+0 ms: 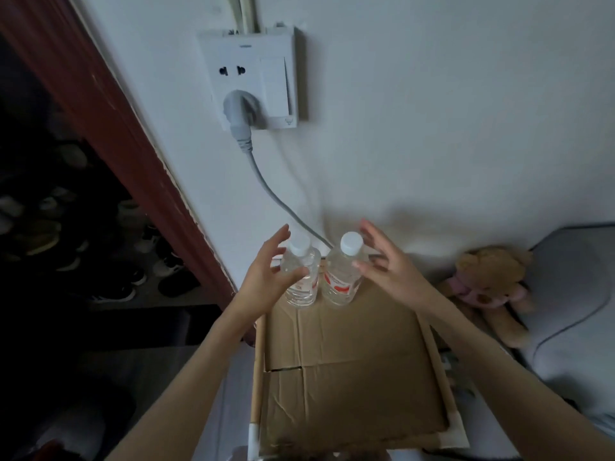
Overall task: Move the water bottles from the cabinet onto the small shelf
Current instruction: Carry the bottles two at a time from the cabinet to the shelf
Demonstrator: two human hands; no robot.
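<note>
Two clear water bottles with white caps and red-and-white labels stand upright side by side at the far end of a small shelf topped with brown cardboard [352,361], close to the wall. My left hand [266,277] is spread open around the left bottle [301,277], its thumb just in front of the bottle; I cannot tell whether it touches. My right hand [386,264] is open beside the right bottle [342,277], fingers apart, with a small gap to it.
A white wall socket [253,78] has a grey plug and cable [276,194] running down behind the bottles. A brown teddy bear [489,281] lies on grey bedding at the right. A dark opening with several shoes [66,244] is at the left behind a red-brown door frame.
</note>
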